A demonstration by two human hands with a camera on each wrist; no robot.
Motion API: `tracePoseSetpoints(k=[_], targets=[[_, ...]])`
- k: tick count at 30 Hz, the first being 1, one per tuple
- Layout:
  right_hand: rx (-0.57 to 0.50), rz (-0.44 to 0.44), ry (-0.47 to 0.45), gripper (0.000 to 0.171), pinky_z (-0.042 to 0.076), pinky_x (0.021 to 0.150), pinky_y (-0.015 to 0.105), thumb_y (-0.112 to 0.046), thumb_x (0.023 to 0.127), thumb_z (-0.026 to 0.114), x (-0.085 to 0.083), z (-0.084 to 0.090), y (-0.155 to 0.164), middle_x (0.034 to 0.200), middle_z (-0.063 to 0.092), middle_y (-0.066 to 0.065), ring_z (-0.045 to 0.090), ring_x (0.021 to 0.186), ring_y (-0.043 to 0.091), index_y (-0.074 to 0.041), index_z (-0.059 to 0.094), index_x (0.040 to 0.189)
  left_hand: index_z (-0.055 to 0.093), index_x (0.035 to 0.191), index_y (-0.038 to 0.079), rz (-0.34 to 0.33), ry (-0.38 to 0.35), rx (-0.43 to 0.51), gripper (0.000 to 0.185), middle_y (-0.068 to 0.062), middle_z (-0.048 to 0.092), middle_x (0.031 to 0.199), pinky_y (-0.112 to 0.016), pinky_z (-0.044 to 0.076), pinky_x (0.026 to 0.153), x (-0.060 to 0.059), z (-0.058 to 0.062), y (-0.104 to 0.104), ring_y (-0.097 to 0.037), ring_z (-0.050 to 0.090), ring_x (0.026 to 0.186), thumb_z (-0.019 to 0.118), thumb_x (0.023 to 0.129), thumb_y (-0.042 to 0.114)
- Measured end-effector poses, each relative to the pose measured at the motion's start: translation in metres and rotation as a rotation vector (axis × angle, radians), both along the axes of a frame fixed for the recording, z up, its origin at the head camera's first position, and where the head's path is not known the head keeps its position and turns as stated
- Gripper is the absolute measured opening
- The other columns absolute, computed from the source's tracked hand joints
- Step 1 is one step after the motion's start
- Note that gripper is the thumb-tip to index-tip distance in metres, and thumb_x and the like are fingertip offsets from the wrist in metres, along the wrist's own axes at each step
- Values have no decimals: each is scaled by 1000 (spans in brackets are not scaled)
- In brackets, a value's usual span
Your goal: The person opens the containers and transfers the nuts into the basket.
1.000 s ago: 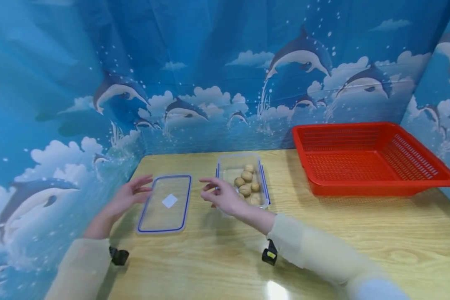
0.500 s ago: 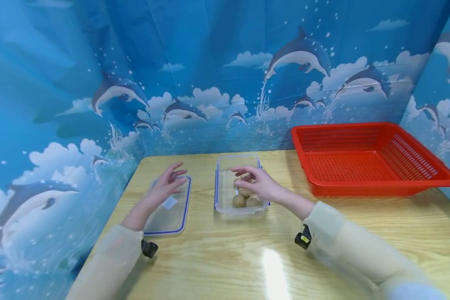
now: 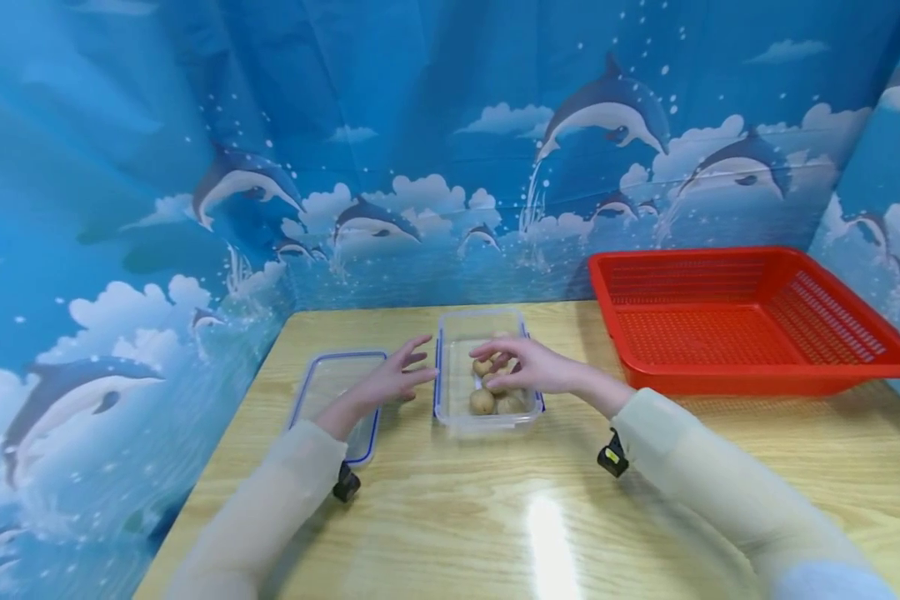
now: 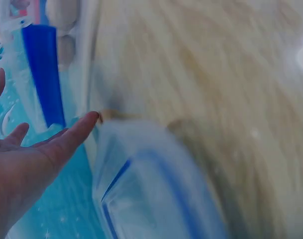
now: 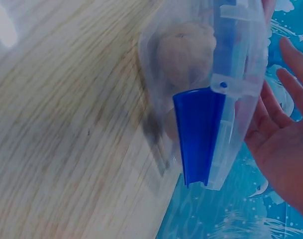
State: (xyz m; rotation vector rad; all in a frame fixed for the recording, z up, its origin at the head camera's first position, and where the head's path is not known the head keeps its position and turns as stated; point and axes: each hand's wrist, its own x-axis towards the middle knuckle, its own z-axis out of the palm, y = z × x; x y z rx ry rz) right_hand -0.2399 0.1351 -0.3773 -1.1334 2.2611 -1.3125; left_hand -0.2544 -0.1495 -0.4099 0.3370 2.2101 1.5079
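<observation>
Fingers (image 3: 420, 377) spread on your left, bent over walnuts (image 3: 482, 402) on your right

Nearest you, your left sleeve (image 3: 285, 483) crosses above the near corner of the lid (image 3: 335, 379), which lies flat on the table (image 3: 435, 533); if that forearm dips, it could drag the lid along. Your left hand (image 3: 393, 379) holds nothing, its fingers fairly straight and apart, the tips just beside the left wall of the clear box (image 3: 483, 423); whether they touch is unclear; a bump there would likely shift the box. Your right hand (image 3: 532, 367) is over the box, fingers and thumb curved about the walnuts, which sit inside toward the right; too much is hidden to tell whether you pinch one; on a shallow grip, a round nut could slip and roll. A blue latch flap (image 5: 198, 137) hangs down the box's right side; a cuff might snag it and tip the box. Farther off, the red basket (image 3: 780, 373) stands well apart, before the dolphin curtain (image 3: 435, 125); a wide outward swing of your right arm could clip its near rim.
</observation>
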Motion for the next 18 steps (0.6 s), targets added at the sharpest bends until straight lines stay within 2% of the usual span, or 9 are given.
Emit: tracePoseSetpoints(k=[4, 9, 13, 18], targets=[[17, 33, -12, 49, 51, 86, 43, -7, 91, 68, -4, -5, 0, 130, 53, 26, 54, 113, 45, 4, 50, 136, 20, 156, 26, -6, -22, 5, 72, -21, 18, 157, -51, 44, 95, -1, -4, 7, -39, 29, 139, 61, 97, 22], [26, 51, -19, 49, 51, 85, 43, -7, 90, 69, -9, -11, -3, 130, 54, 26, 55, 113, 42, 5, 52, 134, 21, 156, 27, -45, -29, -7, 68, -19, 23, 156, -53, 43, 96, -3, -3, 8, -38, 36, 135, 58, 99, 20], [46, 59, -37, 49, 51, 86, 38, -5, 87, 72, -11, -14, -7, 130, 53, 27, 56, 111, 42, 5, 53, 131, 24, 155, 30, -99, -46, -42, 64, -19, 25, 156, -55, 42, 97, -7, -1, 7, -38, 42, 131, 57, 100, 25], [101, 65, -45, 46, 50, 88, 36, -2, 84, 74, -15, -14, -12, 124, 56, 25, 60, 108, 39, 6, 58, 126, 23, 155, 26, -126, -57, -39, 65, -24, 25, 154, -54, 44, 94, -9, 1, 7, -41, 48, 125, 57, 100, 23]])
